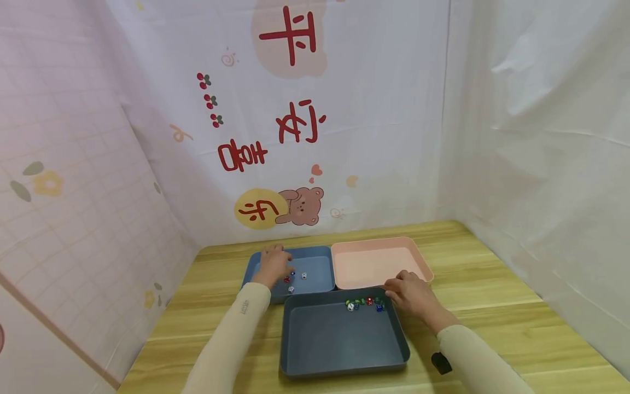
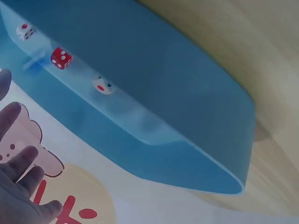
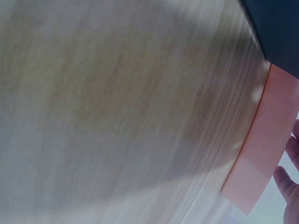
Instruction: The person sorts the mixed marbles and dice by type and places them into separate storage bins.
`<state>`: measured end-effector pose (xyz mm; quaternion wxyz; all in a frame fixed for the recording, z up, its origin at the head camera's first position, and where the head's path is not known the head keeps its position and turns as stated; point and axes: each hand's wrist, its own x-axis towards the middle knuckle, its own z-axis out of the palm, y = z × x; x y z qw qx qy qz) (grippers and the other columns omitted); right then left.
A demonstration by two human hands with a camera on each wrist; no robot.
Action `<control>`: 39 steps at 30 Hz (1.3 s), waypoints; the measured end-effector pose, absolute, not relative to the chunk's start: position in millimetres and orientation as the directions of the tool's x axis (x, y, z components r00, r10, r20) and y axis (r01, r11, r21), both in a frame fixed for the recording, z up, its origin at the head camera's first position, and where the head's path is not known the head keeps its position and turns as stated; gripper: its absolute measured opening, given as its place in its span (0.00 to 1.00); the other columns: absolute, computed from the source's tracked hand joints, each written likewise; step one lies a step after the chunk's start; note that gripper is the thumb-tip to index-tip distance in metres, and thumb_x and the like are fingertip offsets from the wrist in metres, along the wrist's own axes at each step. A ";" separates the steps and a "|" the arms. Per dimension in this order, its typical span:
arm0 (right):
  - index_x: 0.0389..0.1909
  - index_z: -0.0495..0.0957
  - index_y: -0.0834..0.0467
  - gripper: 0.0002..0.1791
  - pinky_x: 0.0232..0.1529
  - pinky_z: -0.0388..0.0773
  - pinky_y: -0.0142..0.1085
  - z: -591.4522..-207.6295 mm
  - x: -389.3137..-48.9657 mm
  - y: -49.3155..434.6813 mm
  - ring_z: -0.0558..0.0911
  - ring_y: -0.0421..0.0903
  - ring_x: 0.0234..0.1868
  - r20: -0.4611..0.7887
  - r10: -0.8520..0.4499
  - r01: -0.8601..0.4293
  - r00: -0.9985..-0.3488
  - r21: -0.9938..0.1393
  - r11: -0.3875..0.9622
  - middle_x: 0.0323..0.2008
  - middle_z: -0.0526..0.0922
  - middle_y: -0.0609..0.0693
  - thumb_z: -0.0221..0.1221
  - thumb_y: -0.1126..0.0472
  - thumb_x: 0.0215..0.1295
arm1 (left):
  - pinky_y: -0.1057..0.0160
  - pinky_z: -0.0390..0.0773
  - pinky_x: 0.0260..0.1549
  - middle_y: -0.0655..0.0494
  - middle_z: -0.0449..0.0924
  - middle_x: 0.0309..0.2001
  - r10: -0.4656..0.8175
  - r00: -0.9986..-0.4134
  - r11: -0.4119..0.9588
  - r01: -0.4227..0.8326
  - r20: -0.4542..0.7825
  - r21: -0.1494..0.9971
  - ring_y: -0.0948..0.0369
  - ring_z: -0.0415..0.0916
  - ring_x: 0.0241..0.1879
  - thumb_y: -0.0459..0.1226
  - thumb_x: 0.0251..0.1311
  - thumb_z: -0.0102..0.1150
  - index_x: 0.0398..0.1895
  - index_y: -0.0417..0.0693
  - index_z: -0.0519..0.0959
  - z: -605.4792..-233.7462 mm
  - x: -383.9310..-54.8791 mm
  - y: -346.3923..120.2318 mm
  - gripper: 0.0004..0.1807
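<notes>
My left hand [image 1: 274, 266] is over the blue tray [image 1: 320, 260], its fingers spread and apart from the dice. Under and beside it are a red die [image 2: 61, 58], white dice [image 1: 304, 276] and a small blue die [image 1: 293, 272], which is blurred in the left wrist view. My right hand [image 1: 409, 293] hovers where the pink tray [image 1: 374, 262] meets the dark grey tray [image 1: 344, 339], fingers loosely bent near the pink rim. Along the far right side of the grey tray lie a red die [image 1: 369, 301], a white die [image 1: 350, 307], a blue die [image 1: 379, 308] and several green pieces.
All three trays stand against each other on a wood-grain table [image 1: 492, 328]. A printed white curtain [image 1: 384, 137] hangs behind the table, with more cloth at both sides. A small black object [image 1: 441, 363] shows beside the right sleeve.
</notes>
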<state>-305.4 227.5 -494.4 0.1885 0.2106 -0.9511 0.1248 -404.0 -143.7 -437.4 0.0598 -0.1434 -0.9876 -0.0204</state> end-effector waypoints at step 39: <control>0.43 0.85 0.54 0.10 0.40 0.78 0.50 -496.0 -306.1 226.9 0.77 0.54 0.38 0.422 -0.356 -0.447 -0.834 -0.137 0.884 0.36 0.77 0.53 0.66 0.56 0.65 | 0.38 0.52 0.68 0.44 0.68 0.66 0.698 -0.695 0.684 0.718 0.171 0.128 0.47 0.57 0.70 0.48 0.59 0.70 0.36 0.60 0.88 -463.2 -351.9 -45.2 0.07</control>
